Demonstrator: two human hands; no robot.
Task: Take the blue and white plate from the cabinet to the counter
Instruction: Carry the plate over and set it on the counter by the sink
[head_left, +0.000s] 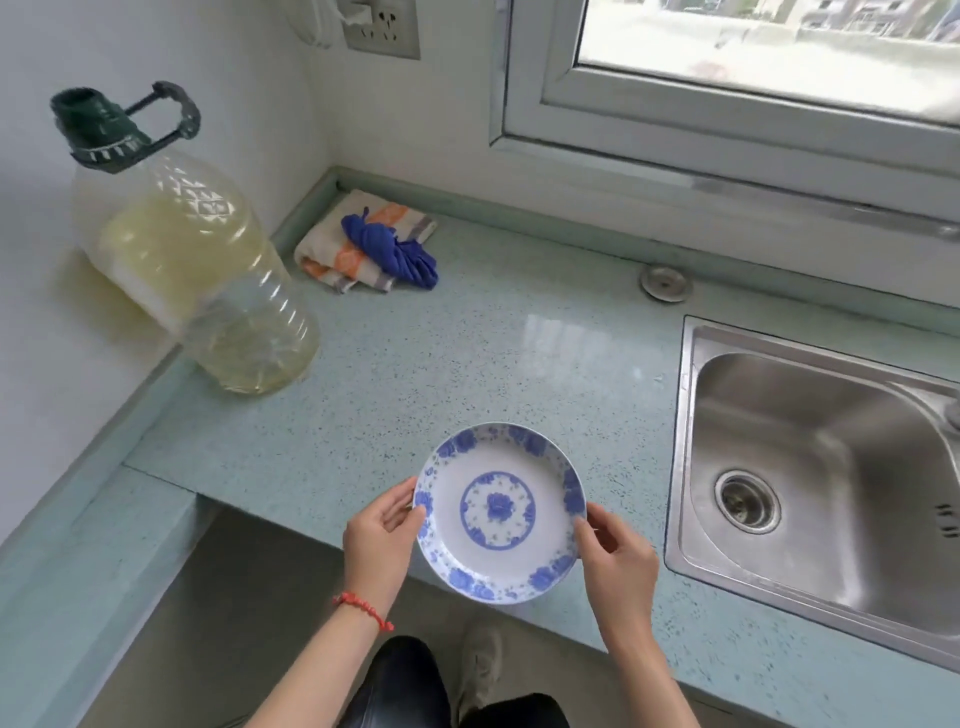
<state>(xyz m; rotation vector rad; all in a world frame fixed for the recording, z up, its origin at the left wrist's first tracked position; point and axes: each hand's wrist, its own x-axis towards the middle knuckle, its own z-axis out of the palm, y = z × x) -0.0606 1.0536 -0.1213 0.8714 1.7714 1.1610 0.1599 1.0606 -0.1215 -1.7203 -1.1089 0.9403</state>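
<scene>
The blue and white plate (500, 512), round with blue flowers on the rim and a blue ring in its middle, is held level over the front edge of the pale green speckled counter (441, 364). My left hand (382, 540) grips its left rim and my right hand (615, 558) grips its right rim. A red string bracelet is on my left wrist. Whether the plate touches the counter cannot be told. No cabinet is in view.
A large oil bottle (197, 270) with a green cap stands at the left on the counter. Folded cloths (371, 247) lie in the back corner. A steel sink (826, 467) is set in at the right. A window runs along the back wall.
</scene>
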